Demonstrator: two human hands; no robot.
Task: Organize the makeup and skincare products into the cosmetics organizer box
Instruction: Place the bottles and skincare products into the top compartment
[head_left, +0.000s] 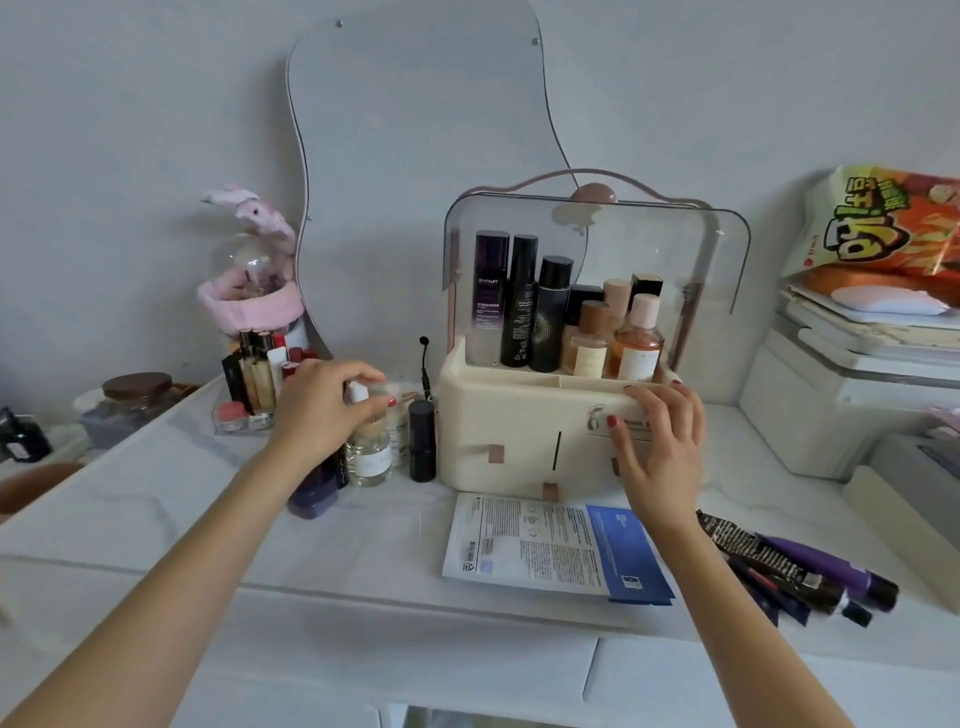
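Observation:
The cream cosmetics organizer box (498, 415) stands mid-table with its clear lid (675, 249) raised; several dark and peach bottles (550, 322) stand inside. My right hand (657, 447) rests flat on the box's front right, fingers spread. My left hand (324, 405) hovers over a small clear bottle (370, 457) left of the box, fingertips curled around its cap. A black stick (422, 441) and a dark purple compact (314, 496) stand beside that bottle.
Sheet-mask packets (545, 551) lie in front of the box. Dark tubes (800, 571) lie at the right. A clear tray of lipsticks (254, 384), a jar (132, 405) and a wavy mirror (415, 130) sit left and behind. Stacked boxes and a snack bag (883, 223) fill the right.

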